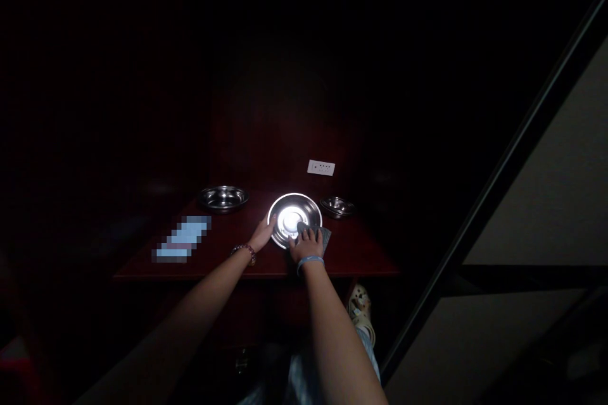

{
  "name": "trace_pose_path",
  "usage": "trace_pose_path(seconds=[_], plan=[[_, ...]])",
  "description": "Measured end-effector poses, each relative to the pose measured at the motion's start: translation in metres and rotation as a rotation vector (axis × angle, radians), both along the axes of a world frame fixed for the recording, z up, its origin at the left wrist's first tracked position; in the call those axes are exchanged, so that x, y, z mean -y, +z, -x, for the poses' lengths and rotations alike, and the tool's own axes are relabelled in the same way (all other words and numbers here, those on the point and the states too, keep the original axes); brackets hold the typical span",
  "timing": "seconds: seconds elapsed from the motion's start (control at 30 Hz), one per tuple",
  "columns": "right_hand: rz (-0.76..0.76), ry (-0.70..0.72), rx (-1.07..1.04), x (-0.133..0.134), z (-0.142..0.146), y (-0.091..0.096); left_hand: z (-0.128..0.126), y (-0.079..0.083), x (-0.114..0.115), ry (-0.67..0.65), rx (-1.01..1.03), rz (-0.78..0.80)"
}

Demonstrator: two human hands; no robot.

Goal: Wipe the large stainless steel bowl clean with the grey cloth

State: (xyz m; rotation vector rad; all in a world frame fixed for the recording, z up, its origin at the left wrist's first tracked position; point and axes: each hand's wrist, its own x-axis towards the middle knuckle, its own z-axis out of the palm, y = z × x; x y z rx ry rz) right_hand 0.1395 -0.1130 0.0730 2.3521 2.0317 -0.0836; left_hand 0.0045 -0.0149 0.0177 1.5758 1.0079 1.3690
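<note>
A shiny steel bowl (295, 204) is tilted up a little over the dark red table, its inside facing me and catching bright light. My left hand (263, 233) grips its left rim, the thumb on the near side and the other fingers hidden behind. My right hand (306, 245) presses a dark grey cloth (325, 235) against the bowl's lower right inside and rim. The fingers of that hand are bent over the cloth, whose corner sticks out to the right.
A wide steel bowl (223, 200) stands at the table's back left, and smaller steel bowls (337, 206) sit at the back right. A blurred-out phone-like object (184, 237) lies at left. A white socket (321, 168) is on the back wall. The table's front edge (190, 276) is near me.
</note>
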Motion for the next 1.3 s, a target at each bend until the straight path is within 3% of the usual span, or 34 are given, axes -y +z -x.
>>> trace_pose_path(seconds=[0.3,0.5,0.67,0.83,1.0,1.3], plan=[[-0.335,0.004,0.061,-0.009,-0.015,-0.018,-0.003,0.007,0.008,-0.088,0.051,0.001],[-0.481,0.043,-0.038,-0.019,-0.015,-0.028,-0.006,0.013,0.015,-0.107,0.068,0.016],[-0.396,0.164,-0.165,-0.019,-0.01,-0.022,-0.008,0.015,0.016,-0.121,0.075,0.038],[-0.222,0.396,-0.431,-0.019,0.013,-0.02,-0.008,0.013,0.013,-0.087,0.049,0.036],[-0.13,0.455,-0.639,-0.015,0.02,-0.022,-0.007,0.007,0.007,-0.064,0.09,-0.002],[-0.083,0.574,-0.464,-0.002,-0.003,-0.02,-0.004,0.009,0.008,0.011,0.011,-0.015]])
